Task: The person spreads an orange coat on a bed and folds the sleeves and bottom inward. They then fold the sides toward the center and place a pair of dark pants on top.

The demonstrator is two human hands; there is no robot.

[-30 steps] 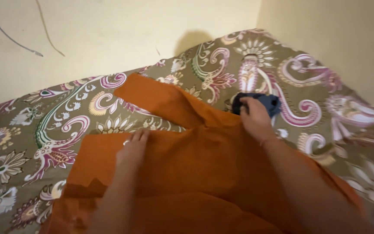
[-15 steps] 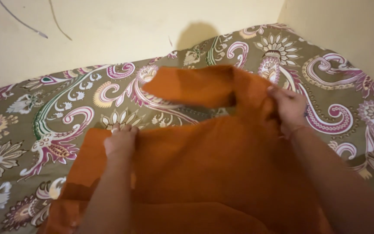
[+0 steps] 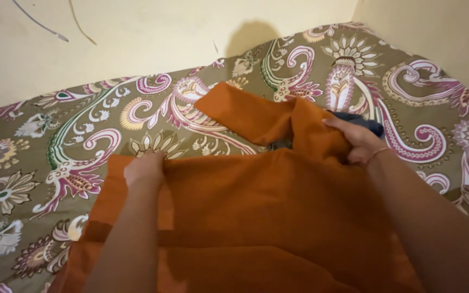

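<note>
The left hand (image 3: 145, 169) presses, fingers curled, on the upper left edge of a plain burnt-orange cloth garment (image 3: 256, 217), while the right hand (image 3: 356, 140) grips a fold of it near the top right, beside its sleeve (image 3: 242, 114), which lies angled up and leftward. A small dark blue piece of fabric (image 3: 362, 122) peeks out just beyond the right hand. The garment lies spread on an olive-brown bedsheet with pink, white and green paisley swirls (image 3: 82, 141), which runs into a corner of bare cream walls (image 3: 153, 32).
</note>
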